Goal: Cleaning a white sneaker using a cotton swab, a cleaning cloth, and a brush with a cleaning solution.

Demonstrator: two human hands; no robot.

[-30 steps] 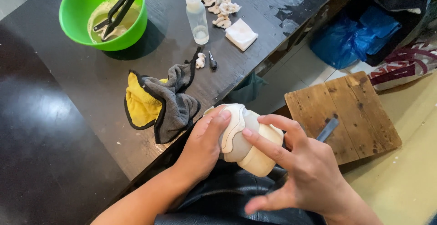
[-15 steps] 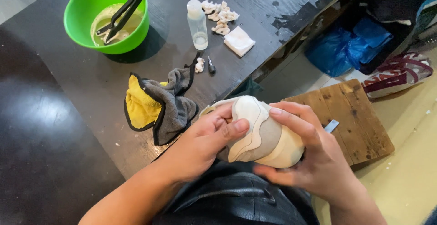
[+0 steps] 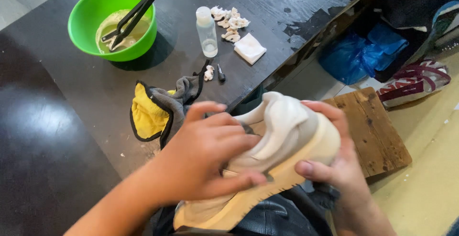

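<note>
Dark table (image 3: 71,121) sits behind; both your left hand (image 3: 201,155) and right hand (image 3: 342,169) grip the cream sneaker (image 3: 282,135), wiping looks unfinished.

Both hands (image 3: 205,155) grip cream shoe (image 3: 282,135), seemingly sideways.

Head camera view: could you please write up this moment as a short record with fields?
Held item: cream and beige shoe, tilted, sole edge toward the camera
Left hand: lies over the shoe's side, fingers spread
Right hand: grips the shoe's far end
Table: dark, holds a green bowl with black tongs, a small clear bottle, a yellow and grey cloth
Floor: wooden board, blue bag
</note>
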